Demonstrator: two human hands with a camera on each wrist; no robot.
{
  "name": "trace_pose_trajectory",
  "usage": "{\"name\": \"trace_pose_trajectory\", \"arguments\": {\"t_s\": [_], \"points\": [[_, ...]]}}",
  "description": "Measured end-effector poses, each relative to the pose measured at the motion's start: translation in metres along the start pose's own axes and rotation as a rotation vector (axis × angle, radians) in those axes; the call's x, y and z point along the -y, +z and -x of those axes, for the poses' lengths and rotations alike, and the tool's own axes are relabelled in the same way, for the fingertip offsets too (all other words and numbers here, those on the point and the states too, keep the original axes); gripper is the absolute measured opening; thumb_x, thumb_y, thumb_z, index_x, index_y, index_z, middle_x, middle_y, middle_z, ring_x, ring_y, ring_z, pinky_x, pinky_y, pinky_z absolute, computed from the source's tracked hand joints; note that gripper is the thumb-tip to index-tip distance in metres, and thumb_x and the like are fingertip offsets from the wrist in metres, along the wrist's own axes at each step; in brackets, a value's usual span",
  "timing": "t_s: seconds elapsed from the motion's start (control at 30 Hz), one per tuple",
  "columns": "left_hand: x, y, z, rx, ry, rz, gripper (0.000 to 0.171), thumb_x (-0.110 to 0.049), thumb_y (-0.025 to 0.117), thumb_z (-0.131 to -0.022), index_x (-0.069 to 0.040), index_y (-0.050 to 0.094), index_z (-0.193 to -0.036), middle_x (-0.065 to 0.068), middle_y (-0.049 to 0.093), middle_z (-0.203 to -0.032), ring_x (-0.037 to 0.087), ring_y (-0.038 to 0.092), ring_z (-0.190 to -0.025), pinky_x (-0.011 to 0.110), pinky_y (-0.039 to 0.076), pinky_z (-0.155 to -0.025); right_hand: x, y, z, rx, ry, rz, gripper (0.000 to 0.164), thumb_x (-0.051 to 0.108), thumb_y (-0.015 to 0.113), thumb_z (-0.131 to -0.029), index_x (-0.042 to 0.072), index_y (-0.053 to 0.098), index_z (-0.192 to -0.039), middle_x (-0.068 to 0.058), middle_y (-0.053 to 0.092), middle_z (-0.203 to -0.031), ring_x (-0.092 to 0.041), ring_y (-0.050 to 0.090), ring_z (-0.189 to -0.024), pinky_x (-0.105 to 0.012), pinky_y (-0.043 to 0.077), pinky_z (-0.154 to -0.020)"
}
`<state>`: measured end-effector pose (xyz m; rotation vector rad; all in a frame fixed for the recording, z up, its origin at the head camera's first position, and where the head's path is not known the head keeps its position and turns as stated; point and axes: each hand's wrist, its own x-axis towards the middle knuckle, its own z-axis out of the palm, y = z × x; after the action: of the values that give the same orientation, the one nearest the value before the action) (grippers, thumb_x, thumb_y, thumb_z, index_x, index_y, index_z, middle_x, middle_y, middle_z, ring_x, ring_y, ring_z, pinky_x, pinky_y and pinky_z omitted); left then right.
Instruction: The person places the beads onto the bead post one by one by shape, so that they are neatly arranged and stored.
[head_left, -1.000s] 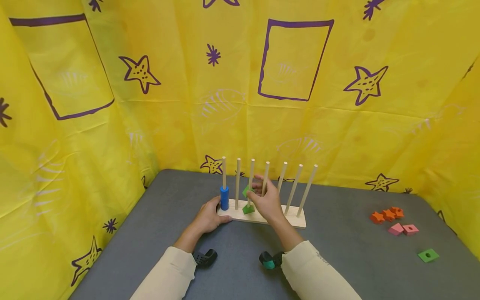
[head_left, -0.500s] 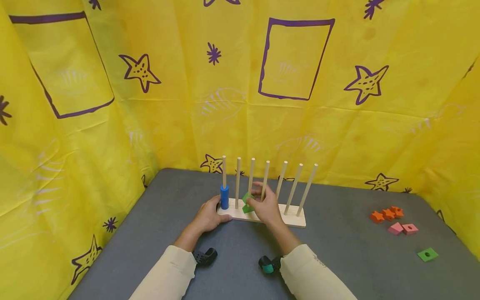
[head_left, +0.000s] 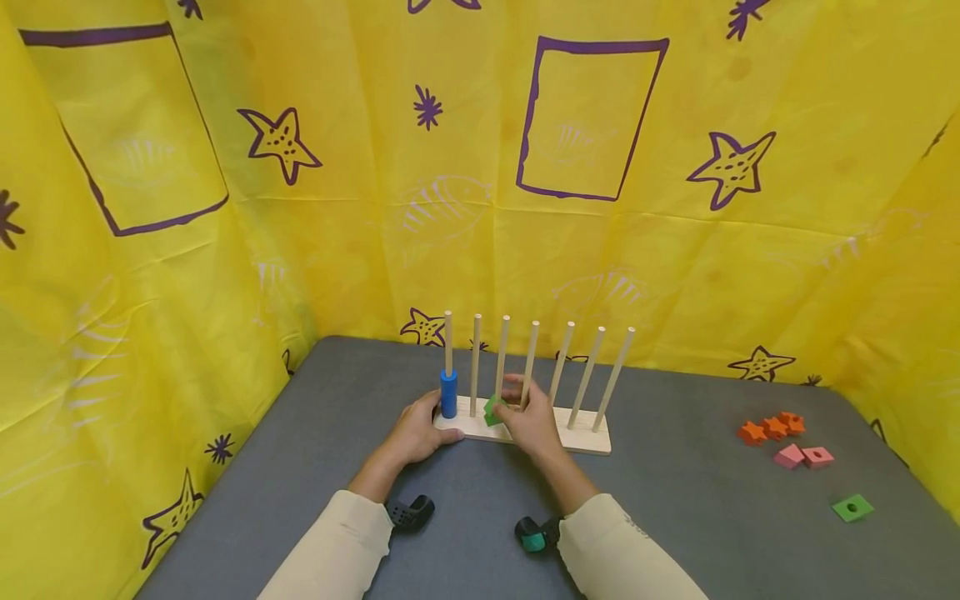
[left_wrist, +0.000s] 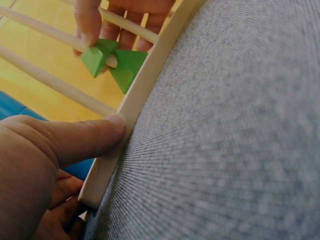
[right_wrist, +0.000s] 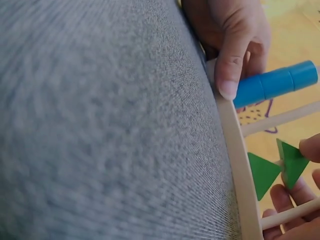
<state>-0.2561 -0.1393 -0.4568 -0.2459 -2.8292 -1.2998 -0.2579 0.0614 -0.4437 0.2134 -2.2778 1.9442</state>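
A wooden peg board (head_left: 585, 442) with several upright pegs stands on the grey table. My left hand (head_left: 414, 429) grips its left end, the thumb along the front edge, as the left wrist view shows. Blue cylinders (right_wrist: 277, 84) are stacked on the leftmost peg beside that hand. My right hand (head_left: 534, 423) pinches a green block (left_wrist: 98, 57) threaded on the third peg from the left. Below it, a second green block (left_wrist: 127, 69) sits on the same peg against the base. A small gap parts the two blocks, and their corners point different ways.
To the right on the table lie orange star blocks (head_left: 772, 428), two pink blocks (head_left: 816, 457) and a green block (head_left: 852, 507) with a hole. A yellow patterned cloth (head_left: 480, 250) hangs behind and at the sides. Bare pegs (head_left: 617, 375) rise right of my right hand.
My right hand has moved down along the third peg, bringing the pinched green block close to the lower one. The left hand has stayed on the board's end.
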Motion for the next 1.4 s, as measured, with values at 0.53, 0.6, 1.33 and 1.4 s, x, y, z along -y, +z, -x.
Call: {"name": "trace_pose_trajectory", "arguments": {"t_s": [0.53,0.6,1.33,1.4], "points": [[0.002,-0.001,0.001,-0.013,0.036,0.006,0.076,-0.017,0.084,-0.076,0.008,0.047,-0.137,0.024,0.054,-0.130,0.039,0.050,-0.121,0.051,0.039,-0.099,0.015,-0.015,0.009,0.049,-0.052,0.040,0.050,0.002,0.069,-0.084,0.001,0.053,-0.132,-0.021,0.060,-0.124,-0.037,0.055,-0.117,-0.049,0.042,-0.097],[0.003,-0.001,0.001,-0.016,0.039,0.003,0.076,-0.017,0.084,-0.076,0.008,0.047,-0.137,0.025,0.054,-0.130,0.039,0.050,-0.121,0.051,0.039,-0.099,0.024,-0.020,0.012,0.060,-0.055,0.052,0.052,0.003,0.069,-0.086,0.002,0.052,-0.135,-0.020,0.059,-0.126,-0.037,0.053,-0.120,-0.048,0.040,-0.100],[0.002,0.001,0.001,-0.011,0.047,0.000,0.076,-0.017,0.084,-0.076,0.008,0.046,-0.137,0.024,0.054,-0.130,0.039,0.050,-0.121,0.051,0.039,-0.099,0.113,-0.098,0.052,0.053,-0.337,0.209,0.049,0.007,0.068,-0.090,0.003,0.051,-0.136,-0.011,0.058,-0.129,-0.026,0.056,-0.114,-0.041,0.046,-0.094],[0.002,0.002,0.001,-0.011,0.040,0.002,0.077,-0.017,0.084,-0.076,0.008,0.046,-0.137,0.024,0.054,-0.130,0.039,0.050,-0.121,0.051,0.039,-0.100,0.116,-0.105,0.056,0.033,-0.368,0.220,0.049,0.005,0.069,-0.090,0.004,0.052,-0.136,-0.009,0.059,-0.128,-0.024,0.057,-0.112,-0.035,0.046,-0.093]]}}
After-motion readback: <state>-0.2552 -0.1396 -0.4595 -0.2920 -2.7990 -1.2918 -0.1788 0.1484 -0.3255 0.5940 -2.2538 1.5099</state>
